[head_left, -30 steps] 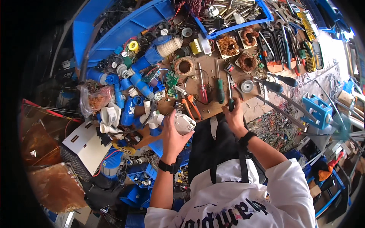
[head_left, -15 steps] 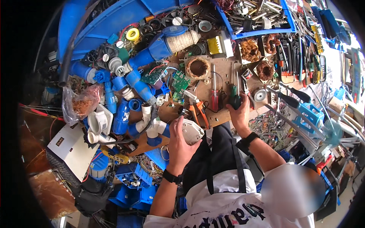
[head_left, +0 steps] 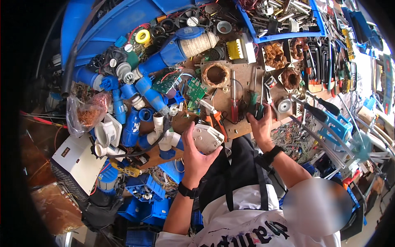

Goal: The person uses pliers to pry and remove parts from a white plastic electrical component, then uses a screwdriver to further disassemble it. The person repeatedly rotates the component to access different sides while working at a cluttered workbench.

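Off-white casing (head_left: 208, 139), long axis slanting, screwdriver (head_left: 260, 110) pointing forward

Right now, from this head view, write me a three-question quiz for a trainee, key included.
1. Multiple choice: what does the left hand hold?
A) a yellow ring
B) a pale plastic housing
C) a green circuit board

2. True or false: the right hand has no tool in its grasp.

3. Fill in: in this view, the orange-handled pliers lie to the ____ of the red-handled screwdriver.

Key:
1. B.
2. False; it grasps a dark-handled screwdriver.
3. Left.
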